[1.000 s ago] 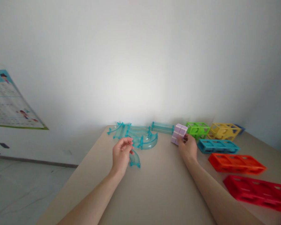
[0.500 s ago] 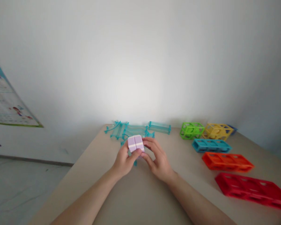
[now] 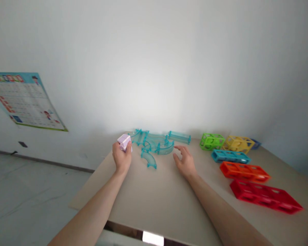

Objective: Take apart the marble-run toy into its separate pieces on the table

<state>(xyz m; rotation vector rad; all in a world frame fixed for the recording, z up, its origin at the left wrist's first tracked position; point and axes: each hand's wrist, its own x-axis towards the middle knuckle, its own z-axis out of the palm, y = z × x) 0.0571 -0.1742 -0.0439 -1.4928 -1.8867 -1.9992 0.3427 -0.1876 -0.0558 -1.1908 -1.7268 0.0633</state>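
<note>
Pale wall is rising behind a beige table, and a printed poster is hanging on it at the left. On the table's far left part, a cluster of clear teal track pieces is lying, with a straight teal piece at its far right, running mostly left to right.

At the left, the left hand is gripping a lilac block, its fingers wrapped around it and the thumb pressing on its near right side; the hand is covering too much to tell the block's long axis. The right hand is holding nothing — its thumb and fingers are standing apart, pointing far and left.

Just left of those fingertips, a curved teal piece is lying roughly left to right, bowing towards the near side. Of the two hands, the right is clearly the nearer to it; whether they are touching, one cannot tell. Another curved piece is lying between the hands, its free end pointing near and right. Farther right, green, yellow, teal, orange and red frames are standing.
</note>
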